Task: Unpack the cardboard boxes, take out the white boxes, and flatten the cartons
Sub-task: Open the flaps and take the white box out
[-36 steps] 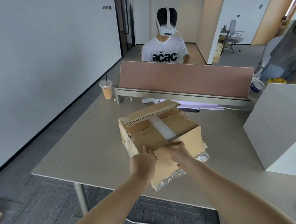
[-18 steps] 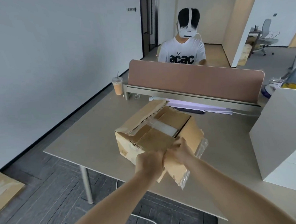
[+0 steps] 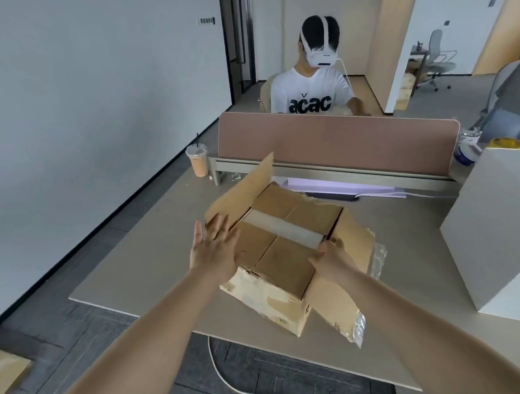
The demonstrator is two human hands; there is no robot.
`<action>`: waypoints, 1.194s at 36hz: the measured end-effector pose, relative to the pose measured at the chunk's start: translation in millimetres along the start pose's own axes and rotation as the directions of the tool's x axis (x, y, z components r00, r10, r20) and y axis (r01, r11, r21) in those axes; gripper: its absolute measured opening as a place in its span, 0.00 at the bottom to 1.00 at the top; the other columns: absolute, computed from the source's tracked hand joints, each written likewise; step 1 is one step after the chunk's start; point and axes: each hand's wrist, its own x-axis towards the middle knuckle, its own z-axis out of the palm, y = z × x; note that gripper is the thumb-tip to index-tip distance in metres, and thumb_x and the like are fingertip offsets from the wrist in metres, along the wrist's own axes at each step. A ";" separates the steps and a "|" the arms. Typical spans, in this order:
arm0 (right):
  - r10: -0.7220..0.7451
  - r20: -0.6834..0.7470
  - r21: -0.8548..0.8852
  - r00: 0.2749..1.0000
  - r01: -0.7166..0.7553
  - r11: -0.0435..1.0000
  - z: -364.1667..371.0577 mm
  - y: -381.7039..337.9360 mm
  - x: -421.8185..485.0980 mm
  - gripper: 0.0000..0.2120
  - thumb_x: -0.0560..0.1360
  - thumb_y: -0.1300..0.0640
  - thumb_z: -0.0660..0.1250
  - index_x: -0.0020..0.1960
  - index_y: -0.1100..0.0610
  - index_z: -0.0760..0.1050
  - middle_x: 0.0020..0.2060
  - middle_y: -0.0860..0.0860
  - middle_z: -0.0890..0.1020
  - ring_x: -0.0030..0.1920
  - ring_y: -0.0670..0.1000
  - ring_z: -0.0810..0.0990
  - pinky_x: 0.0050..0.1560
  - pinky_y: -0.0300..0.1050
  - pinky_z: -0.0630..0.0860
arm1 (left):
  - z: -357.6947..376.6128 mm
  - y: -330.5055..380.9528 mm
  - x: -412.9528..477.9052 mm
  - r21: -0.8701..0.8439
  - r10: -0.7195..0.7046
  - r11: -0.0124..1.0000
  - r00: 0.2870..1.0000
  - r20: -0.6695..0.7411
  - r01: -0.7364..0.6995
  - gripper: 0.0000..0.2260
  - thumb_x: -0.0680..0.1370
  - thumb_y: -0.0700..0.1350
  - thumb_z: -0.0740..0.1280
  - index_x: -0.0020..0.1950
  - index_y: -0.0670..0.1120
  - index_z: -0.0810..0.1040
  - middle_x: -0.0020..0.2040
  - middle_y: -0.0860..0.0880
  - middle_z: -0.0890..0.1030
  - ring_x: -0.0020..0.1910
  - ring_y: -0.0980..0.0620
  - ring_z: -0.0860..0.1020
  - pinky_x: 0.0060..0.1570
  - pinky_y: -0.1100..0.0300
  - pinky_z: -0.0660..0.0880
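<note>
While its outer flaps (image 3: 240,195) stand open, carton (image 3: 268,300) sits at table's (image 3: 135,265) near edge.
Opening step: left hand (image 3: 216,254) flat, released; right hand (image 3: 326,258) grasps right rim. Next: lift inner flaps (image 3: 287,262).

Hiding most of the white thing (image 3: 285,230) under the carton flaps (image 3: 287,262). Cutting off the flat cardboard (image 3: 4,370) at the left edge.

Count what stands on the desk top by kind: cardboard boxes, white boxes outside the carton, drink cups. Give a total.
cardboard box: 1
white box: 1
drink cup: 1
Total: 3
</note>
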 end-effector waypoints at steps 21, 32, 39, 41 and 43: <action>-0.241 0.325 0.284 0.914 0.149 0.947 -12.4 -31.5 -59.6 0.06 0.74 0.56 0.71 0.51 0.51 0.83 0.55 0.41 0.80 0.56 0.42 0.77 0.67 0.43 0.67 | -14.5 -14.4 36.9 -0.268 0.231 0.946 0.960 0.159 -0.183 0.26 0.81 0.64 0.49 0.77 0.56 0.59 0.80 0.52 0.51 0.78 0.45 0.45 0.74 0.43 0.37; -0.423 0.137 -0.042 0.896 0.432 0.901 22.6 -20.2 -57.1 0.14 0.65 0.56 0.78 0.36 0.48 0.72 0.46 0.49 0.77 0.52 0.50 0.75 0.60 0.47 0.71 | -3.2 -8.1 10.1 -0.197 0.261 0.953 0.954 0.149 -0.230 0.30 0.80 0.64 0.53 0.79 0.57 0.51 0.80 0.47 0.49 0.78 0.44 0.44 0.73 0.40 0.37; -0.491 0.103 -0.175 0.865 0.502 0.847 28.2 -11.4 -53.6 0.10 0.70 0.53 0.74 0.42 0.49 0.72 0.52 0.47 0.73 0.58 0.49 0.70 0.62 0.44 0.65 | -5.7 20.1 -3.0 -0.060 0.333 0.943 0.935 0.122 -0.328 0.22 0.82 0.60 0.47 0.77 0.64 0.51 0.79 0.47 0.38 0.78 0.45 0.39 0.72 0.37 0.34; -0.513 0.099 -0.156 0.853 0.522 0.838 27.6 -7.8 -53.6 0.10 0.71 0.54 0.73 0.41 0.49 0.71 0.52 0.46 0.73 0.58 0.49 0.70 0.61 0.43 0.65 | -6.6 28.1 -4.7 0.083 0.319 0.941 0.942 0.109 -0.328 0.23 0.82 0.62 0.44 0.77 0.61 0.57 0.79 0.47 0.39 0.77 0.44 0.38 0.69 0.37 0.30; -0.528 0.095 -0.138 0.844 0.536 0.833 27.6 -4.0 -53.7 0.09 0.71 0.54 0.73 0.41 0.49 0.71 0.53 0.46 0.73 0.59 0.48 0.69 0.60 0.41 0.64 | -6.2 34.0 -6.0 0.202 0.291 0.931 0.952 0.097 -0.305 0.25 0.81 0.63 0.41 0.77 0.59 0.58 0.79 0.46 0.39 0.77 0.42 0.37 0.67 0.36 0.28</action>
